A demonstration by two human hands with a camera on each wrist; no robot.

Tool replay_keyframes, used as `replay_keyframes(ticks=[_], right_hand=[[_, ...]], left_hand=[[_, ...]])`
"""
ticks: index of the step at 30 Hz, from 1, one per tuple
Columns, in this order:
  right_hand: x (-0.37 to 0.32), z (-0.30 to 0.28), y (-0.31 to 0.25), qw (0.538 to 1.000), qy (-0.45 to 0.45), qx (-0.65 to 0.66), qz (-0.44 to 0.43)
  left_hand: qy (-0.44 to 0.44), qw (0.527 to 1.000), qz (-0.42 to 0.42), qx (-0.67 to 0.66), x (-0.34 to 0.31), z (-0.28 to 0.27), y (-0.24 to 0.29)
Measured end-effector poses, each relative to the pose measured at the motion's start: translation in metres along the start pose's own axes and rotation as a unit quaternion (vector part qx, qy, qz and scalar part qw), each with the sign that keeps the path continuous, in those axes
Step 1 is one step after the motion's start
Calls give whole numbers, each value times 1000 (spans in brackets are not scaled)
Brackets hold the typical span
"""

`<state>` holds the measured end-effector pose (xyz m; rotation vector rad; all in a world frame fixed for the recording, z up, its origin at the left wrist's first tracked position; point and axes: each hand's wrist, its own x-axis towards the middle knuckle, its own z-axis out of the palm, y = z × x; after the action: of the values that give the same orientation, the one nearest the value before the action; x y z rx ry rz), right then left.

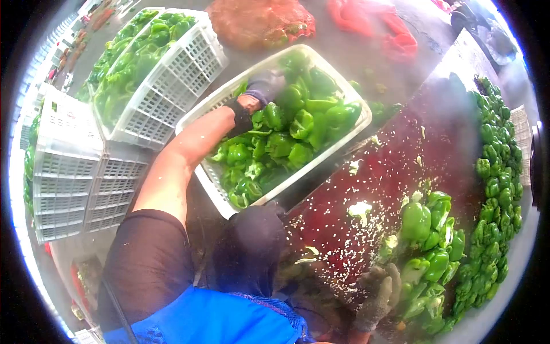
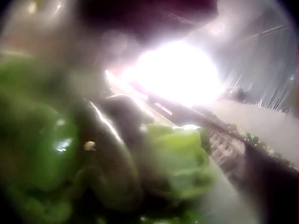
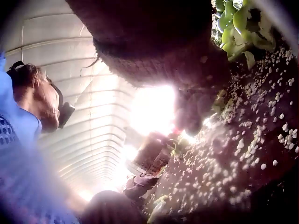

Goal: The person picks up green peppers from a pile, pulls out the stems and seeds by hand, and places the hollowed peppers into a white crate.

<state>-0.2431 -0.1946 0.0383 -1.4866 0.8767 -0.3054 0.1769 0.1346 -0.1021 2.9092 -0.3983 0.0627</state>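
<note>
My left hand (image 1: 266,86), in a dark glove, reaches into a white crate (image 1: 260,200) heaped with cut green bell peppers (image 1: 281,143). Its fingertips are blurred against the peppers, and I cannot tell whether they hold one. In the left wrist view a pale green pepper piece (image 2: 180,161) lies close beside the glove. My right hand (image 1: 375,295), in a dirty grey glove, is at the near side of a dark red surface (image 1: 401,143), fingers loosely extended. It lies just left of a small pile of green peppers (image 1: 438,261), with nothing seen in its grip.
Pale seeds (image 3: 233,154) and pepper scraps (image 1: 360,211) litter the red surface. A long heap of green peppers (image 1: 492,183) lines its right side. White crates (image 1: 166,80) of peppers stand at left. Red mesh sacks (image 1: 260,23) lie beyond the middle crate.
</note>
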Motion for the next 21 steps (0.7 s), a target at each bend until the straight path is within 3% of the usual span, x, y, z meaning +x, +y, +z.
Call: replay_keyframes(ticks=[1, 4, 5, 9, 12, 14, 16, 17, 20, 21], right_hand=[[-1, -1, 1, 1000, -9, 6, 0], [-5, -7, 5, 999, -30, 9, 12], [-6, -9, 7, 999, -34, 9, 17], [-7, -22, 18, 998, -50, -25, -11], [-6, -23, 20, 999, -27, -42, -12], [-11, -14, 12, 1000, 1, -11, 25], [-6, -18, 20, 1000, -11, -11, 26], [-3, -19, 24, 999, -17, -11, 26], [-2, -4, 16, 999, -21, -15, 37], [-1, -2, 18, 999, -31, -20, 37]], left_hand=[[-16, 998, 16, 66, 4, 7, -13], [32, 999, -22, -14, 13, -10, -3], [45, 992, -48, -108, 14, -19, 7], [38, 993, -76, -86, 63, 12, 6], [130, 984, -97, -81, 70, 23, 17], [146, 989, -6, 9, 72, 38, 4], [185, 983, 3, 20, 71, 44, 6], [2, 997, -73, 12, 66, 15, 22], [26, 997, 20, -73, 62, 20, 10], [58, 997, 44, -8, 63, 23, 6]])
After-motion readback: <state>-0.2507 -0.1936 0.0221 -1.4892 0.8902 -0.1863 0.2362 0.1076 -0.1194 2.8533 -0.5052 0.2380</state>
